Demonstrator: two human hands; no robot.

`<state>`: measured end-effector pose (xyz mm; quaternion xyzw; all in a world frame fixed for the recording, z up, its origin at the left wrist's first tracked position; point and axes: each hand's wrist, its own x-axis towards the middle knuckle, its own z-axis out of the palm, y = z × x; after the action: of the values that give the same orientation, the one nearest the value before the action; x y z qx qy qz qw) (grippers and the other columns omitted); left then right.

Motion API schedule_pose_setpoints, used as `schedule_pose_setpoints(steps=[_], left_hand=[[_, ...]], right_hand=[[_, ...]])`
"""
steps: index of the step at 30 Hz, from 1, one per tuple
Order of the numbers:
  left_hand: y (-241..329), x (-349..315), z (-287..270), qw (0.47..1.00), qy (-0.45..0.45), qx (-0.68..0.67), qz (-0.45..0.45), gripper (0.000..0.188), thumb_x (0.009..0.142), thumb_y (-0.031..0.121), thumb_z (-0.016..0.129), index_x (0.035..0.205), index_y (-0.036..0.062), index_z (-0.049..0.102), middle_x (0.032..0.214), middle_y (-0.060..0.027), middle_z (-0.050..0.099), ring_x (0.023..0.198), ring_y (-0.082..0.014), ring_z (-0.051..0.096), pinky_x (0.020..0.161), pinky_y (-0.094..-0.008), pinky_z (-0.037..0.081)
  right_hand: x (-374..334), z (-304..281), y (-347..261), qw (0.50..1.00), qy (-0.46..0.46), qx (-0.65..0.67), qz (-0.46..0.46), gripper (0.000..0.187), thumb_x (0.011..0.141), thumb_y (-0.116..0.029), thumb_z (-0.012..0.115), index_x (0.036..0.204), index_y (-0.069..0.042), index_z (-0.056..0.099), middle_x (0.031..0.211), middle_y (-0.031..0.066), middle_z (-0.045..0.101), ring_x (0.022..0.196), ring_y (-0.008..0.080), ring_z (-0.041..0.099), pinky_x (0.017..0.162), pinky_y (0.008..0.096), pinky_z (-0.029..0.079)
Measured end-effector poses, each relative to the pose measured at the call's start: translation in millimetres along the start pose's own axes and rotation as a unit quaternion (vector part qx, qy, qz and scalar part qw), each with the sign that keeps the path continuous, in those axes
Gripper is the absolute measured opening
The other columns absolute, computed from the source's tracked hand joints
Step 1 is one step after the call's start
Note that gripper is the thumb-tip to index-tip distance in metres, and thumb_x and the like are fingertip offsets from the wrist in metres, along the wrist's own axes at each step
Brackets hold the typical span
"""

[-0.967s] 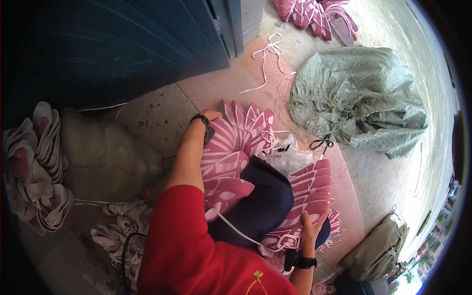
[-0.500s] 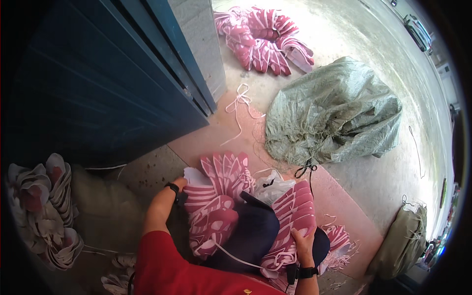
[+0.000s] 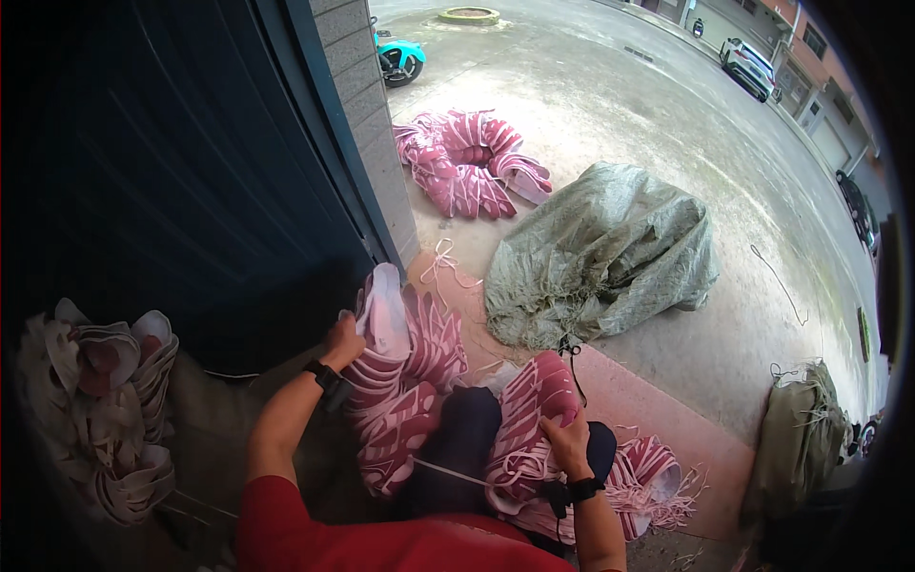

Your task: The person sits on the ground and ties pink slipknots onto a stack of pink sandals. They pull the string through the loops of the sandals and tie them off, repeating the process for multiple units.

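Observation:
Across my lap lies a strung bundle of pink-and-white shoe uppers, nested in stacks. My left hand (image 3: pixel 349 341) is closed on the outer edge of the left stack of shoe uppers (image 3: pixel 386 391), with its pale end piece (image 3: pixel 386 315) facing up. On the other side my right hand (image 3: pixel 570 443) grips the side of the right stack of shoe uppers (image 3: pixel 524 410), thumb on top; some fingers are hidden. A white cord (image 3: pixel 453 472) runs between the two stacks over my dark trouser leg (image 3: pixel 453 439). More uppers with loose thread ends (image 3: pixel 653 477) lie beyond my right wrist.
A blue metal door (image 3: pixel 191 172) stands at left. Ahead, a grey-green woven sack (image 3: pixel 610 253) lies near a ring of pink uppers (image 3: pixel 472 162) on the concrete. Pale uppers (image 3: pixel 110 410) are piled at far left, an olive sack (image 3: pixel 801 439) at right, a white cord (image 3: pixel 446 262) near the doorway.
My left hand has lifted and tilted the left stack upward, turning its pale end piece up. My right hand keeps its hold. The view has tilted up, showing more of the yard.

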<state>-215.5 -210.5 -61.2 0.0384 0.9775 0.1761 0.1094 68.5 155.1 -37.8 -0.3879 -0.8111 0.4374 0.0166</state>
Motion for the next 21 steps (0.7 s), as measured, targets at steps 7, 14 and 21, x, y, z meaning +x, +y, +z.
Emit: schedule_pose_setpoints(steps=[7, 14, 21], left_hand=[[83.2, -50.2, -223.0, 0.95, 0.175, -0.054, 0.253, 0.042, 0.07, 0.0, 0.045, 0.11, 0.0024, 0.059, 0.1, -0.0252, 0.061, 0.095, -0.0401, 0.059, 0.08, -0.0446, 0.047], [124.1, -87.2, -284.2, 0.878, 0.328, -0.024, 0.347, 0.048, 0.068, -0.004, 0.044, 0.114, 0.0002, 0.058, 0.099, -0.0192, 0.056, 0.092, -0.0351, 0.057, 0.082, -0.037, 0.046], [155.2, -79.0, -112.5, 0.906, 0.261, 0.045, 0.33, 0.04, 0.072, -0.001, 0.051, 0.105, 0.0151, 0.064, 0.09, -0.0114, 0.054, 0.087, -0.0317, 0.056, 0.072, -0.0393, 0.05]], right_hand=[[-17.4, -57.8, -97.7, 0.935, 0.029, 0.309, -0.17, 0.053, 0.071, -0.017, 0.075, 0.112, 0.004, 0.05, 0.102, 0.0138, 0.06, 0.092, 0.0208, 0.058, 0.08, 0.0318, 0.047], [22.3, -81.7, -188.7, 0.807, 0.072, 0.5, -0.306, 0.053, 0.077, -0.009, 0.07, 0.122, 0.002, 0.043, 0.108, 0.0098, 0.055, 0.092, 0.0163, 0.055, 0.082, 0.0289, 0.046], [105.3, 14.6, -97.9, 0.95, 0.119, 0.14, -0.254, 0.066, 0.079, -0.026, 0.067, 0.126, 0.01, 0.038, 0.115, 0.0223, 0.054, 0.098, 0.0265, 0.057, 0.085, 0.0332, 0.045]])
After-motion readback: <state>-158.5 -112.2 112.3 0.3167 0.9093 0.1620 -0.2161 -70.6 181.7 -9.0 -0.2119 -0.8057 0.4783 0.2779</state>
